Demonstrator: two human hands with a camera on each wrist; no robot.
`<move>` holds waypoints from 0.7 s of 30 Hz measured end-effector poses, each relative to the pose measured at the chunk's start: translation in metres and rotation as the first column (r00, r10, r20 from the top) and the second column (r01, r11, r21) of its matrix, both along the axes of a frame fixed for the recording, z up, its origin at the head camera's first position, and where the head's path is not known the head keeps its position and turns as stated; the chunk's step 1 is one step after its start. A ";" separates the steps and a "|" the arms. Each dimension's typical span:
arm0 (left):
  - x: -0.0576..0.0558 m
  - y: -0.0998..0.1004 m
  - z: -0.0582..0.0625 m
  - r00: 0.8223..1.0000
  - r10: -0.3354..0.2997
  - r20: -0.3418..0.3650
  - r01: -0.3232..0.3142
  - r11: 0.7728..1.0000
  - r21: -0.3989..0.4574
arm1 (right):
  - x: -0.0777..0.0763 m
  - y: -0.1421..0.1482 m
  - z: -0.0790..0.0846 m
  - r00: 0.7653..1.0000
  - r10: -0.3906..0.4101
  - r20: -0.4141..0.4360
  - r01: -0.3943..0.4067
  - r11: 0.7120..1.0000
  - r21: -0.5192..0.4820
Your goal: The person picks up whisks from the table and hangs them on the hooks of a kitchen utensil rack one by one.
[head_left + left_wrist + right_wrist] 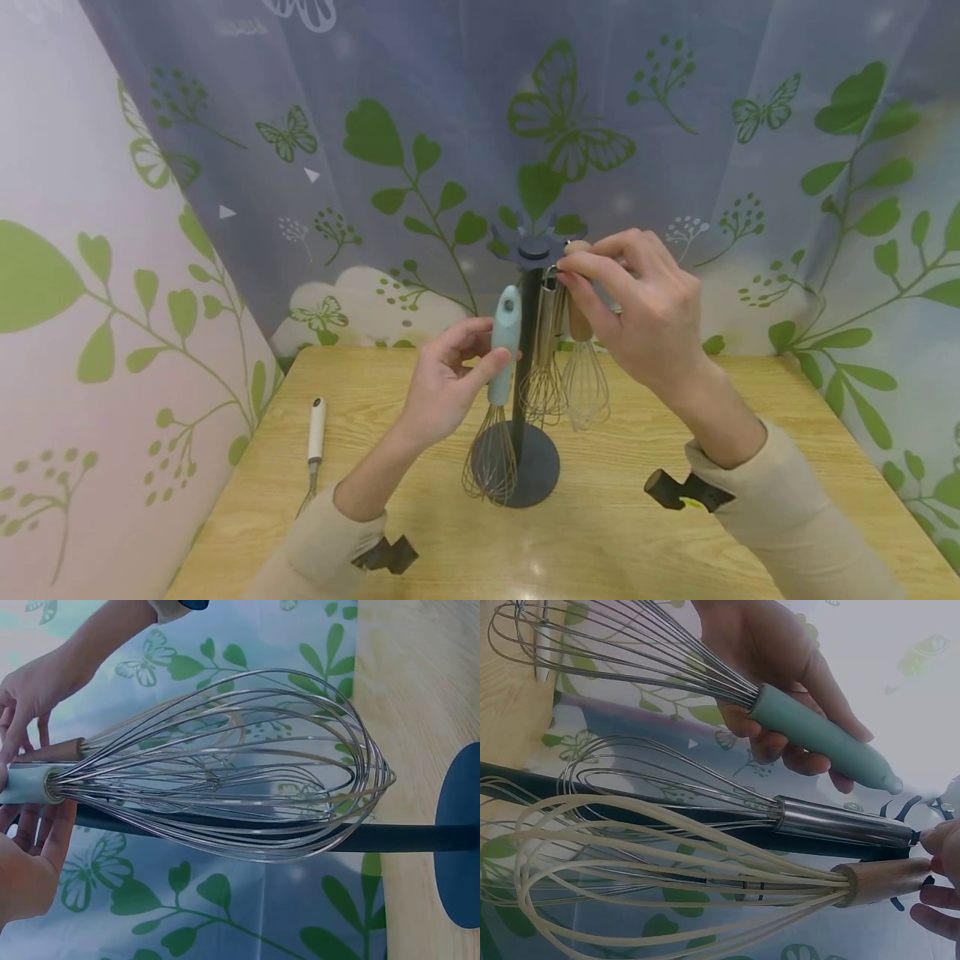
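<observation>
My left hand (pixel 442 387) grips a light blue-handled whisk (pixel 504 367) by its handle, the wires pointing down in front of the dark utensil stand (pixel 546 471). My right hand (pixel 648 304) is up at the stand's hook ring, where its thumb and index finger pinch the hanging loop of a steel-handled whisk (pixel 847 823). Beside that hangs a wooden-handled whisk (pixel 580 321) with pale wires, its handle top close to the right fingers. In the left wrist view, the blue whisk's wires (pixel 225 772) overlap the other whisks and the post.
On the table (pixel 607 517), at the left, lies a white-handled utensil (pixel 317 429), its lower end partly behind the left sleeve. A leaf-and-butterfly patterned curtain (pixel 465 100) rises behind the table, with similar patterned walls on both sides.
</observation>
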State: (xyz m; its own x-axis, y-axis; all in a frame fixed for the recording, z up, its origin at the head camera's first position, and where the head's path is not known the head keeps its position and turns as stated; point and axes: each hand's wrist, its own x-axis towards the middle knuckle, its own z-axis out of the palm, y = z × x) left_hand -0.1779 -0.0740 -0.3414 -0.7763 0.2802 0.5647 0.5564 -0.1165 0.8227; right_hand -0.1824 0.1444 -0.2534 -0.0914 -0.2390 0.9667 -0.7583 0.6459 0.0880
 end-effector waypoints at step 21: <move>0.000 -0.001 0.024 0.998 -0.027 -0.053 0.025 0.999 -0.035 | -0.001 -0.002 0.001 1.000 -0.001 0.013 0.001 1.000 -0.002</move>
State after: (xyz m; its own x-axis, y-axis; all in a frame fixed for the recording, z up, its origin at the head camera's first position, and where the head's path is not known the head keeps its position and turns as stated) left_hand -0.1776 -0.0745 -0.3175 -0.7378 0.3197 0.5945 0.5965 -0.1034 0.7959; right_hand -0.1830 0.1428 -0.2528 -0.1044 -0.2373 0.9658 -0.7586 0.6470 0.0770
